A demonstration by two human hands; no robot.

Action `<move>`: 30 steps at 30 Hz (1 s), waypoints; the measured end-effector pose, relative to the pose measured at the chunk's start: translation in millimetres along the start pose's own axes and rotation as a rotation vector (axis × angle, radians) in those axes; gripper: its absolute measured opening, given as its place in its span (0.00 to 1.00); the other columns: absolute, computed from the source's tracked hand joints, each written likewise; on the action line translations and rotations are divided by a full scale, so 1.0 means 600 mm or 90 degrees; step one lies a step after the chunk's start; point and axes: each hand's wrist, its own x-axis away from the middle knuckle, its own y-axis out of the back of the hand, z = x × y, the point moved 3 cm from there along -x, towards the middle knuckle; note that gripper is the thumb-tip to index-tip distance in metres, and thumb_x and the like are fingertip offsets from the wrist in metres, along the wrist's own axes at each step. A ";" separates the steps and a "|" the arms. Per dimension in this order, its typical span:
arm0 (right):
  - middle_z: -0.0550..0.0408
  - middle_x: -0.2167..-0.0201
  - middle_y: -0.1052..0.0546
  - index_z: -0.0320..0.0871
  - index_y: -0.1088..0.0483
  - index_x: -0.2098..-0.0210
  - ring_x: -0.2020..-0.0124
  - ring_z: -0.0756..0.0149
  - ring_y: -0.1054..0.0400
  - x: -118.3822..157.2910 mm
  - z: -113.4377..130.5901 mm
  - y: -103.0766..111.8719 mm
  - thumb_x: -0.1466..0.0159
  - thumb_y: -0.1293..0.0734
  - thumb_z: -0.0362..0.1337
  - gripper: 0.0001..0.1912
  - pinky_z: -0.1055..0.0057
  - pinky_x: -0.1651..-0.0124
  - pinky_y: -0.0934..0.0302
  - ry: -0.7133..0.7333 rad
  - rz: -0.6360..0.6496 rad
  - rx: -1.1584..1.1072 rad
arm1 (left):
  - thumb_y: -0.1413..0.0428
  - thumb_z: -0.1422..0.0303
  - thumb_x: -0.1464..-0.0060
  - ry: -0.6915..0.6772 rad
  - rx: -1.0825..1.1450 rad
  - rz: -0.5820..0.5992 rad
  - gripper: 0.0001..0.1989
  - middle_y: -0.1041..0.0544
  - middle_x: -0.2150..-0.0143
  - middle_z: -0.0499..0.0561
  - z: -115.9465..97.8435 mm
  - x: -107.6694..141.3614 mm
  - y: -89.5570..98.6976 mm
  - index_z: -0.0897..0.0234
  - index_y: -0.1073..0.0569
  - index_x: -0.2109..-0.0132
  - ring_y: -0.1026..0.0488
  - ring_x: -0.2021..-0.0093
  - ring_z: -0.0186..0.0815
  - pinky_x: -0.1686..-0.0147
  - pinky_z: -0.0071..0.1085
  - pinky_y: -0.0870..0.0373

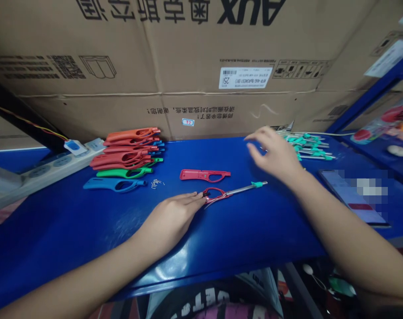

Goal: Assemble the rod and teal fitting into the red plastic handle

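First, the front edge (191,281) of the blue tabletop (254,239) is seen, slanting upward to the right and crossed by the left forearm from the lower left. A broad blue stretch is left between that edge and the work, so room for movement is offered there. The left hand (170,215) is laid palm down, its fingers held together and stretched to the right over the handle end of a red lighter (244,189); whether it is gripped or merely pressed cannot be told. The lighter is set near the middle of the tabletop, its loop and metal tube uncovered and pointed right. Just beyond, a red shell (201,175) is placed apart from it, nearly parallel. The right hand (276,153) is raised farther out, blurred, its thumb and fingers parted; its forearm is angled in from the lower right, beside the phone (350,197). To the left, pins (158,183) are scattered beside piled handles (108,161), which are flanked by a power strip (56,165). Behind the right hand, teal-ended tubes (309,144) are heaped, partly hidden by it. The far edge is walled off by a carton (188,53).
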 end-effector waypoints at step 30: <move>0.42 0.53 0.25 0.40 0.23 0.52 0.54 0.54 0.31 0.002 -0.255 0.035 0.41 0.35 0.30 0.17 0.64 0.51 0.37 -0.429 0.091 0.212 | 0.49 0.68 0.33 0.040 -0.039 -0.053 0.15 0.21 0.48 0.56 0.000 -0.010 0.024 0.64 0.24 0.45 0.25 0.50 0.44 0.52 0.44 0.24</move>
